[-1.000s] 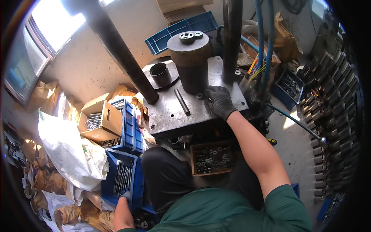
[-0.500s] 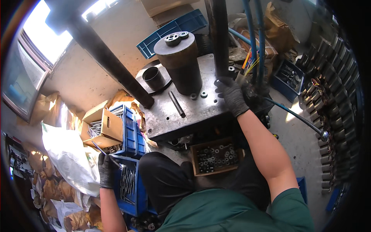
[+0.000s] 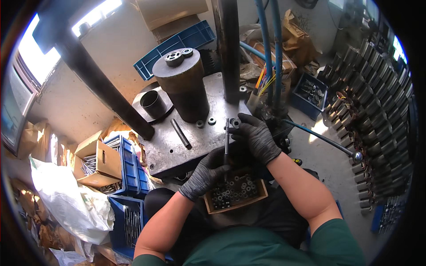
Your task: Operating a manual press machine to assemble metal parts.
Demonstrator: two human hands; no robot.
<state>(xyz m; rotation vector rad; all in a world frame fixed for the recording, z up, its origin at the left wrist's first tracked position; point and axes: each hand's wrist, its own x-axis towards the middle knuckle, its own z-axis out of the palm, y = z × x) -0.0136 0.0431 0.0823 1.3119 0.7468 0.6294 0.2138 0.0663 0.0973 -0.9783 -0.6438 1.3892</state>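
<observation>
Both hands are gloved in dark grey. A slim metal shaft [image 3: 226, 144] stands nearly upright above the front edge of the steel plate [image 3: 204, 142], its lower part gripped by my left hand [image 3: 205, 174]. Close by the shaft's upper end, my right hand [image 3: 259, 139] pinches a small ring-shaped bearing [image 3: 235, 123]. Shaft and bearing look side by side; whether they touch I cannot tell. On the plate lie a dark metal rod [image 3: 181, 134] and two small bearings, one of them a bright ring [image 3: 212, 120]. Below my hands, a wooden box [image 3: 237, 205] holds many bearings.
A thick steel cylinder [image 3: 186, 97] rises from the plate with ring parts on top, beside a short open tube [image 3: 152, 104]. Dark columns flank it. Blue crates [image 3: 126, 201] of shafts stand at left. A lever with a ball end [image 3: 356, 156] juts out right, before stacked metal cylinders [image 3: 355, 97].
My left hand has brought the shaft from beside the blue crates over to the plate's front. My right hand has come nearer from the right column, now with a bearing in its fingers. The view has shifted.
</observation>
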